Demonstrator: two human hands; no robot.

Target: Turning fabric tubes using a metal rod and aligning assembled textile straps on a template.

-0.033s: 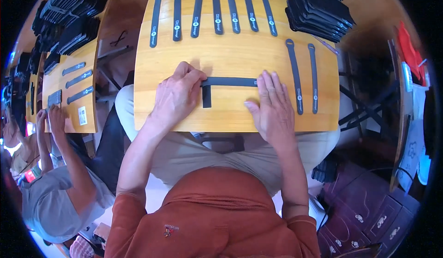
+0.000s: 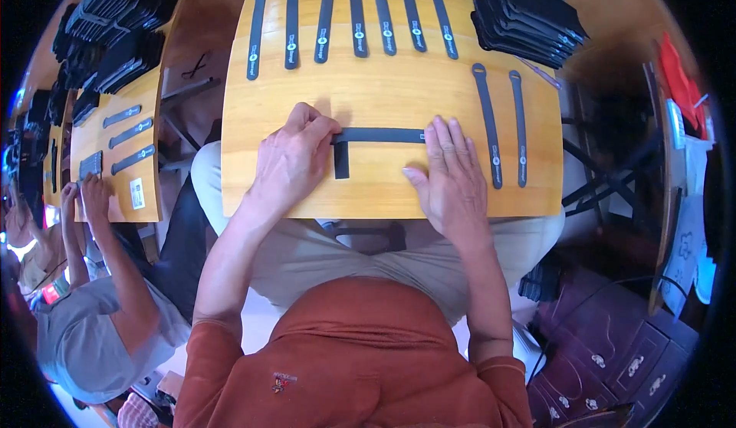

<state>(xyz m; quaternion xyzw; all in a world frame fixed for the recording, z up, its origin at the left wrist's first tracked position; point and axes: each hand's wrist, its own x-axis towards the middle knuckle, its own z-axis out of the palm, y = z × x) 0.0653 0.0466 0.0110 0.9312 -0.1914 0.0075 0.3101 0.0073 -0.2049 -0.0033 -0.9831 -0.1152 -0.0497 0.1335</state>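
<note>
A dark grey strap lies crosswise on the wooden table in front of me. My left hand pinches its left end between thumb and fingers. A short black strip points toward me from beneath that end; whether it is joined to the strap I cannot tell. My right hand rests flat with fingers stretched, covering the strap's right end. To the right of that hand lie two similar straps, a longer one and another, each with a slotted far end.
Several matching straps lie in a row along the far side of the table. Stacked black pieces and a thin tool are at the far right. On the left, another person's hands work at a second table.
</note>
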